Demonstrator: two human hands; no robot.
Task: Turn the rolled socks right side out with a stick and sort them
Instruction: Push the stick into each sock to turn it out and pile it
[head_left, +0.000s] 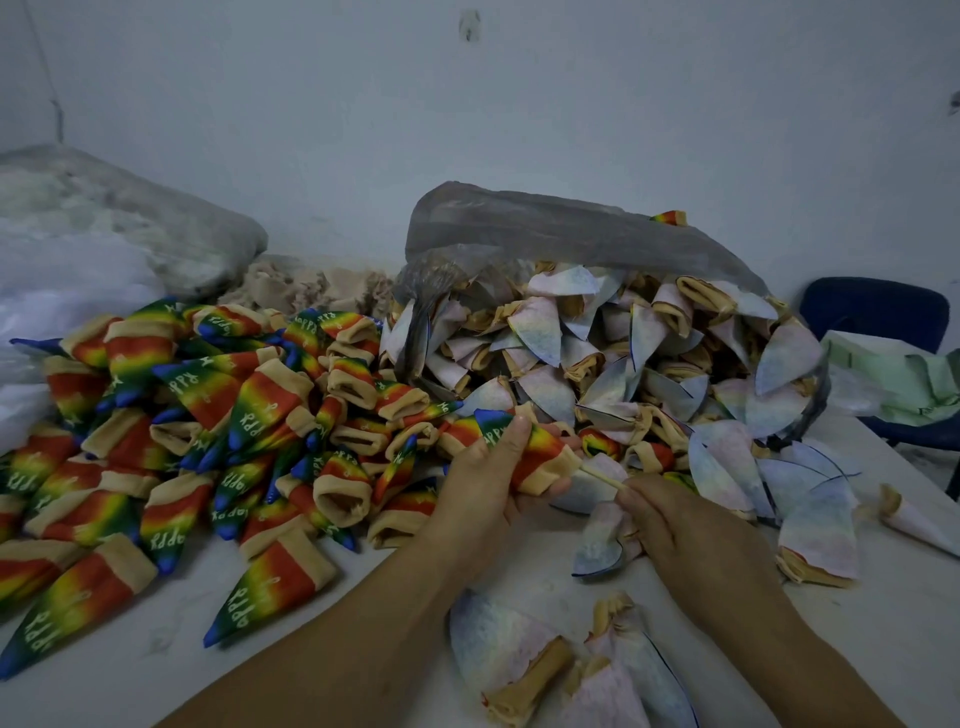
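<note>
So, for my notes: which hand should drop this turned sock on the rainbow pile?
Probably left: the left hand grips the sock beside the pile; the right hand holds the stick.

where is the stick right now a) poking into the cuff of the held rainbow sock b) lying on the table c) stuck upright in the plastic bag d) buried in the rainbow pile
a: the stick runs from the right hand, which pinches it, into the cuff of the sock that the left hand grips.
</note>
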